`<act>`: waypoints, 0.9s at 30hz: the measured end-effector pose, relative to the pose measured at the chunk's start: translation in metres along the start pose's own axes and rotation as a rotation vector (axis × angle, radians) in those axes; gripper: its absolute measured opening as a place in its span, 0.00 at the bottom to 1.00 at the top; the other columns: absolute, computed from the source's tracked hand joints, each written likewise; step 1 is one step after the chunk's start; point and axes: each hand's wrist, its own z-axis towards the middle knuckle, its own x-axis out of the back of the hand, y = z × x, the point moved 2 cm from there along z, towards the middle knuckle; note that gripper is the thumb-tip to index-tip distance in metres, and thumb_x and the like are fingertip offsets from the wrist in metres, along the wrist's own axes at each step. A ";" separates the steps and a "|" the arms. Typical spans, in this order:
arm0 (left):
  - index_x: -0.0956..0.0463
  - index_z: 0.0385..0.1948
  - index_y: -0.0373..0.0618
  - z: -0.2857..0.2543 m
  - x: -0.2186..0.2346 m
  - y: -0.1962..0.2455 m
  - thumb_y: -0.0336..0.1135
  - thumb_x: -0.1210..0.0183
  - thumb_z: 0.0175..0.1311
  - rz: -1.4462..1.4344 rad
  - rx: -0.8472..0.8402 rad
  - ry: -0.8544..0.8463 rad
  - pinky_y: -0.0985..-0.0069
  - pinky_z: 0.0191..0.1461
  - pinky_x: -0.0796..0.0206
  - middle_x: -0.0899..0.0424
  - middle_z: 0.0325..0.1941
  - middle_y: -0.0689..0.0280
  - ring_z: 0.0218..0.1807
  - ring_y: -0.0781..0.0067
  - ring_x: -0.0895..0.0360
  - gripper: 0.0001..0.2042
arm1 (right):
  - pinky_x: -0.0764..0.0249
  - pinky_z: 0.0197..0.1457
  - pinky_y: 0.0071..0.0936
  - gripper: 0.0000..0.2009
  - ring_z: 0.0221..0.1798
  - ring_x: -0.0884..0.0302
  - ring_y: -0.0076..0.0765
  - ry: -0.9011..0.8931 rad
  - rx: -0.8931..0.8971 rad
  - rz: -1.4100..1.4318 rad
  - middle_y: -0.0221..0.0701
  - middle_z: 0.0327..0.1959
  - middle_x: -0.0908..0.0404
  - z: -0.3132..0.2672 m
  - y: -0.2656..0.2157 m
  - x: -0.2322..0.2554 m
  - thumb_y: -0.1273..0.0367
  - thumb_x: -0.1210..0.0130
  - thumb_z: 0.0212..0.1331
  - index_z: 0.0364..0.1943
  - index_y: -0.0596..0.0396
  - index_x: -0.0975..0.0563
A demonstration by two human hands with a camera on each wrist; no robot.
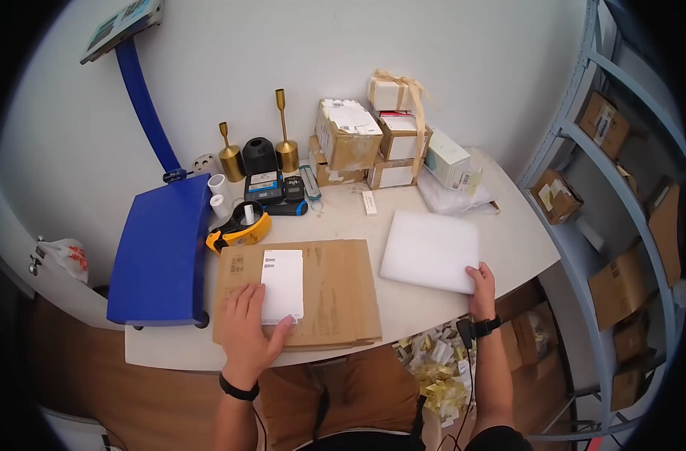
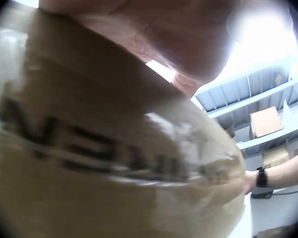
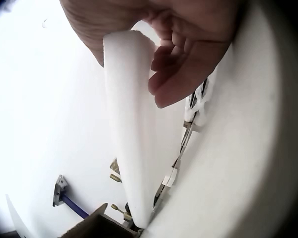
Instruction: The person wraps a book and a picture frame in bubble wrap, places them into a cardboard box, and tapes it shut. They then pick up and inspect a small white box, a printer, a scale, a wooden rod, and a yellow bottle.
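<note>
A flat brown cardboard box lies near the table's front edge, with a white label on top. My left hand rests on it, fingers extended over the box and thumb across the label's lower edge. In the left wrist view, the box's taped side with dark print fills much of the picture. To the right, my right hand grips a thick white foam sheet by its near right corner. The right wrist view shows the foam sheet edge-on, between thumb and fingers.
A blue platform scale stands left. Behind the box are an orange-and-black tape dispenser, white rolls and gold candlesticks. Stacked parcels and plastic wrap are at the back; metal shelving is on the right.
</note>
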 end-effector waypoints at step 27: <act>0.24 0.55 0.34 0.026 -0.050 0.072 0.50 0.37 0.57 -0.025 -0.082 -0.030 0.52 0.67 0.35 0.24 0.62 0.43 0.66 0.41 0.28 0.30 | 0.24 0.53 0.31 0.08 0.46 0.20 0.31 -0.554 0.371 -0.632 0.38 0.44 0.19 -0.067 0.000 -0.155 0.74 0.44 0.65 0.45 0.62 0.24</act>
